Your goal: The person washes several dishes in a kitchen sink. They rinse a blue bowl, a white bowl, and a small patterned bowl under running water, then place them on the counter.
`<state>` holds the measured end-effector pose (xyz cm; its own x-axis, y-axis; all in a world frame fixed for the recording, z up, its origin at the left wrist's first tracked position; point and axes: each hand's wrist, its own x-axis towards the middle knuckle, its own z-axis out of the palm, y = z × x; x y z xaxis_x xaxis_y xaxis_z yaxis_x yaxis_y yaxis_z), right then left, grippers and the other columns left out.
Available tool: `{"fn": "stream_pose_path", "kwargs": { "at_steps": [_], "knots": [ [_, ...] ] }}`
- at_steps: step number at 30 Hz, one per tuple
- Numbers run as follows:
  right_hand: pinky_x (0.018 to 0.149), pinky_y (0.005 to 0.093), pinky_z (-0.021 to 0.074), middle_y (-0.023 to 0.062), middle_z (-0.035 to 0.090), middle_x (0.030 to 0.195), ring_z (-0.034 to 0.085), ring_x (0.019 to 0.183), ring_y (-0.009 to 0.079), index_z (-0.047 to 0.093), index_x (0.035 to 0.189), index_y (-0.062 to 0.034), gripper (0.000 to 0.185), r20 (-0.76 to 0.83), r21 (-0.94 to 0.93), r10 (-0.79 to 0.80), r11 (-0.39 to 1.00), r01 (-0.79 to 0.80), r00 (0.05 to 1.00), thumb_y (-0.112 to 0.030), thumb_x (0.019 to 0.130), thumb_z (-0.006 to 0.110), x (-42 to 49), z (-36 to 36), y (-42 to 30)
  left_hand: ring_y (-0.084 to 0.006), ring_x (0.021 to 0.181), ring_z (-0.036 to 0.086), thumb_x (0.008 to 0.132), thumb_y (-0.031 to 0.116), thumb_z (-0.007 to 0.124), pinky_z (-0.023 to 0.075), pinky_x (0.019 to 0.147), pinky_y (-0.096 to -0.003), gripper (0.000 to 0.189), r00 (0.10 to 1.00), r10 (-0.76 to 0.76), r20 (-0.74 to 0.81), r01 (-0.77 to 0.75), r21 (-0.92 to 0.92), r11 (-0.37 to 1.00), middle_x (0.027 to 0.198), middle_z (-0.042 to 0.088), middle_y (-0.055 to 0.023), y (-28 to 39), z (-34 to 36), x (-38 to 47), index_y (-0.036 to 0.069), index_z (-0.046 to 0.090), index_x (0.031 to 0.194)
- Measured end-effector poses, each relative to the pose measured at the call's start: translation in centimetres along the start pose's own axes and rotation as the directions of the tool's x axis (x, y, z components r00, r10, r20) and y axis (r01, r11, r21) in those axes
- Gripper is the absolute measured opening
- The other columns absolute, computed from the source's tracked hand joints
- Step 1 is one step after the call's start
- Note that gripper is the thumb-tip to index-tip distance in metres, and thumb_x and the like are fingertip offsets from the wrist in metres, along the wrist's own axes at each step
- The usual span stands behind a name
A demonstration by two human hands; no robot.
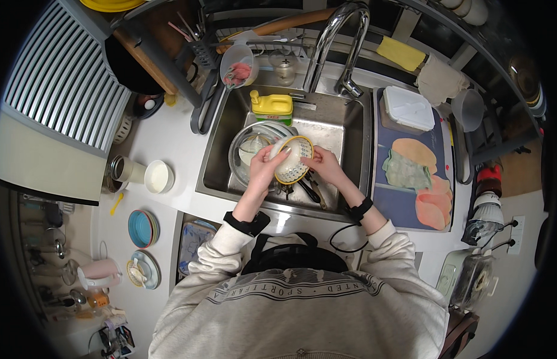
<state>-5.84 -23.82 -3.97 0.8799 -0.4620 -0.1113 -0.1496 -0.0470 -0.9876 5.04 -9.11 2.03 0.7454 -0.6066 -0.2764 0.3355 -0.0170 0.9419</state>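
Both my hands hold a wet patterned bowl with a yellow rim (295, 164), tilted on its side above the steel sink (357, 130). My left hand (266, 166) grips its left side, the thumb against the surface. At the right side, the fingers of my right hand (325, 164) hold the edge. Under my left hand, a clear glass bowl (233, 157) and stacked plates stand in the sink. Black-handled utensils (310, 192) lie below the held bowl. Behind the dishes is a yellow and green detergent bottle (272, 107).
A chrome faucet (321, 54) arches over the sink's back edge. On the right, a blue mat (386, 202) carries cloths and a lidded white container (408, 110). To the left are a white cup (159, 177), stacked bowls (140, 229) and a pink kettle (98, 273).
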Motion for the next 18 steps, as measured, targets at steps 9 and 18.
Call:
{"fn": "stream_pose_path", "kwargs": {
  "at_steps": [9, 18],
  "knots": [
    [0.054, 0.0188, 0.0399, 0.0012, 0.056, 0.061, 0.049, 0.057, 0.0036, 0.058, 0.084, 0.0008, 0.025, -0.308, -0.193, -0.025, 0.98, -0.037, 0.951, -0.023, 0.079, 0.062, -0.9, -2.8, -1.7, -0.0149, 0.076, 0.058, 0.061, 0.027, 0.076, 0.0456, 0.069, -0.0257, 0.049, 0.963, 0.269, 0.03, -0.267, 0.261, 0.927, 0.085, 0.061, -0.011, -1.7, 4.9, 1.5, -0.006, 0.058, 0.092],
    [0.066, 0.0241, 0.0474, 0.005, 0.062, 0.084, 0.059, 0.073, 0.0102, 0.052, 0.102, 0.0001, 0.042, -0.184, -0.189, 0.069, 0.976, -0.104, 0.981, -0.019, 0.069, 0.07, -1.0, -3.1, -1.1, -0.0269, 0.083, 0.058, 0.054, 0.045, 0.074, 0.041, 0.078, -0.0353, 0.061, 0.926, 0.373, -0.064, -0.255, 0.622, 0.74, 0.087, 0.061, -0.016, -1.0, 6.5, 1.3, -0.003, 0.061, 0.089]
  ]
}}
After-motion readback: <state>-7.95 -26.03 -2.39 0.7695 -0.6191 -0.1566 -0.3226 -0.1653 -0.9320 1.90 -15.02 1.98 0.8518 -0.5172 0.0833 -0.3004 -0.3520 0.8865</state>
